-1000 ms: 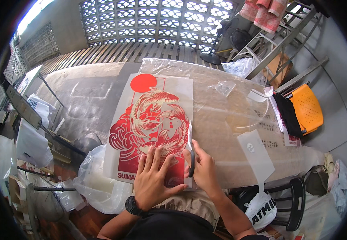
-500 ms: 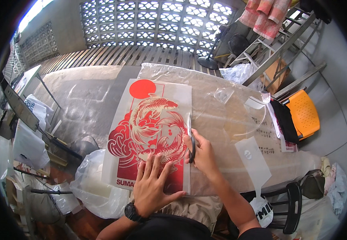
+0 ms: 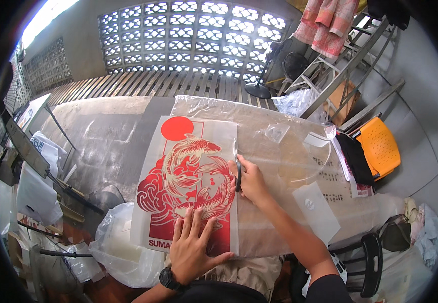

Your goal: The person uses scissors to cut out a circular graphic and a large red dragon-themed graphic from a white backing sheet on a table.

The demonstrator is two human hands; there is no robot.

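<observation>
A printed sheet (image 3: 151, 146) with red and cream koi fish, a red disc and curling waves lies on the plastic-covered table in front of me. My left hand (image 3: 192, 247) rests flat on its lower part, fingers spread, with a black watch (image 3: 170, 279) on the wrist. Along the sheet's right edge, my right hand (image 3: 252, 178) grips a pair of scissors (image 3: 237, 169) by the dark handles. The blades point away from me and lie along that edge; whether they are parted is too fine to tell.
Right of the sheet, the plastic-covered table (image 3: 279, 217) bears a pale translucent piece (image 3: 316, 209) and clear scraps (image 3: 275, 132). An orange chair (image 3: 378, 149) with black cloth stands at the right. A clear plastic bag (image 3: 125, 242) sits at lower left, a black chair (image 3: 371, 265) at lower right.
My right hand has moved the scissors a little farther along the sheet's right edge, away from me. The left hand stays flat on the print. The whole view has tilted slightly.
</observation>
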